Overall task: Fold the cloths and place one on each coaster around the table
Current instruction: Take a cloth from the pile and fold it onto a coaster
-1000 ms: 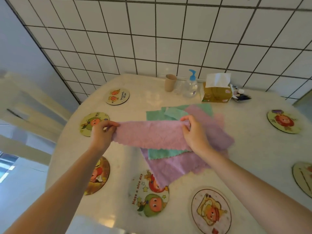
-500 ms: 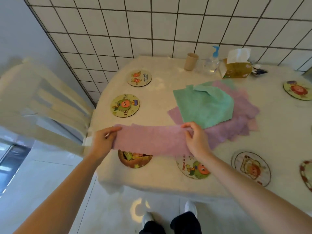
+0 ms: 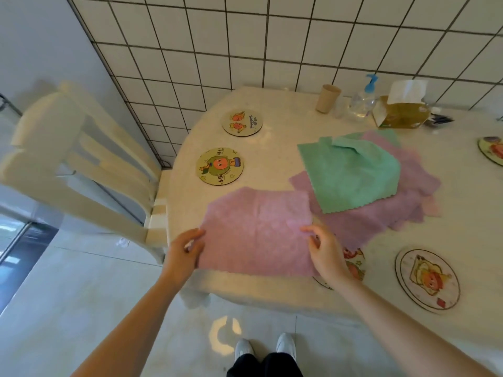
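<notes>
I've got a pink cloth (image 3: 255, 229) spread flat at the near edge of the pale, speckled, rounded worktop (image 3: 285, 115); it reads as a soft, fuzzy rectangle with a faint crease running down its middle. My left hand (image 3: 183, 250) holds its left edge, thumb on top and the fingers (image 3: 190, 247) curled at the hem, so that side is gripped. My right hand (image 3: 325, 250) sits at the cloth's right edge with fingers loosely bent; I cannot tell whether they actually pinch the fabric or only touch it. Just behind and to the right lies the pile: a green cloth (image 3: 351, 172), same napped texture with a zigzag-cut hem and one corner flopped over, lying on top of several purple cloths (image 3: 381, 221) fanned out beneath it. Round, flat coasters with cartoon prints ring the worktop: a green-character coaster (image 3: 220, 166) just beyond the pink cloth, a white coaster (image 3: 242, 123) farther back, a toast-print coaster (image 3: 427, 280) near right, and another coaster (image 3: 353, 265) partly hidden under my right hand. At the back by the tiled wall stand a tan paper cup (image 3: 328, 98), a clear pump bottle (image 3: 363, 99) with a blue top, and a tissue box (image 3: 401, 111). A cream slatted chair (image 3: 79, 159) stands left.
</notes>
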